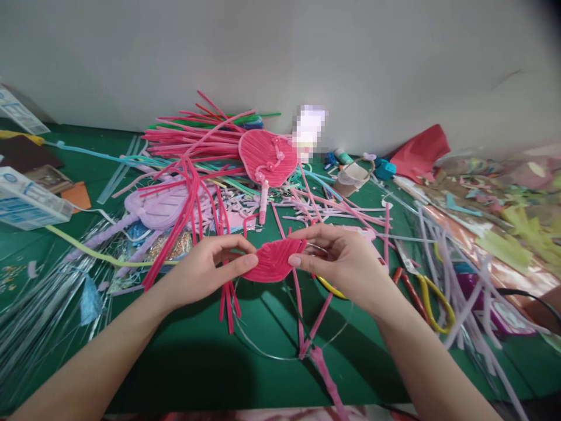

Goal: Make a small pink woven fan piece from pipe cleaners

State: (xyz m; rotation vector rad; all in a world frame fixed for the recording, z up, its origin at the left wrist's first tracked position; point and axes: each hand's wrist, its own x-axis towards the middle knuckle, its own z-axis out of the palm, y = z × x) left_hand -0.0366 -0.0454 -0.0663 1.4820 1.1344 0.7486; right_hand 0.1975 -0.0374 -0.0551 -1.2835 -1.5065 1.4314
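Observation:
A deep-pink panel of pipe cleaners (272,261) laid side by side is raised above the middle of the table. My left hand (214,266) pinches its left edge between thumb and fingers. At its right edge, my right hand (344,260) does the same. Below lies a thin wire loop (267,355) with a pink wrapped handle (325,377); its upper part is hidden behind the panel and hands. Beyond them is a pink fan (269,156) with small flowers. Loose deep-pink pipe cleaners (175,231) droop beside my left hand.
At left are a lilac fan (160,204), silvery strands (48,292) and a blue-white box (30,199). Scissors with yellow handles (438,304), red-handled pliers (414,295) and lilac pipe cleaners (467,280) lie at right. Paper scraps (504,234) crowd the far right; a wall (263,52) closes the back.

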